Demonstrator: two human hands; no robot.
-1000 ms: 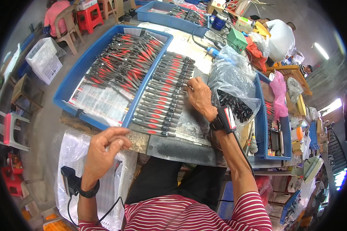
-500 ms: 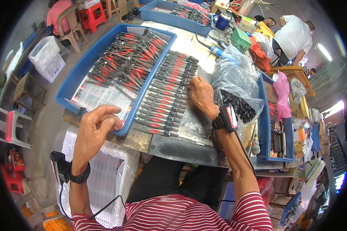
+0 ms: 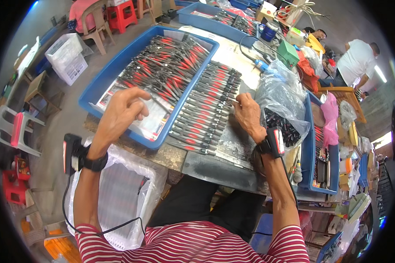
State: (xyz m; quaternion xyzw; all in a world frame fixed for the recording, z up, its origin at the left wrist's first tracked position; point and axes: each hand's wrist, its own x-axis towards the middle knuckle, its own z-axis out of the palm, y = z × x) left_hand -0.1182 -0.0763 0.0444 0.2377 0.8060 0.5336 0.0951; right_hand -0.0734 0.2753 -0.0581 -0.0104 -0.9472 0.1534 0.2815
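Dozens of slim black-and-red pen-shaped tools [image 3: 162, 65] lie heaped in a rectangular blue plastic tray [image 3: 156, 143] and in a neat row [image 3: 206, 105] beside it, the left hand [image 3: 125, 109] loosely half-open and seemingly empty above the tray's near end, the right hand [image 3: 249, 115] at the row's right side, its grip impossible to tell.

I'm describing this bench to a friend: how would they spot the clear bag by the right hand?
On the worktable, find the row of red-marked tools with the right hand at its right. The clear bag lies just right of that hand. Unlike the pink bag, it is see-through, black pieces showing at its mouth.
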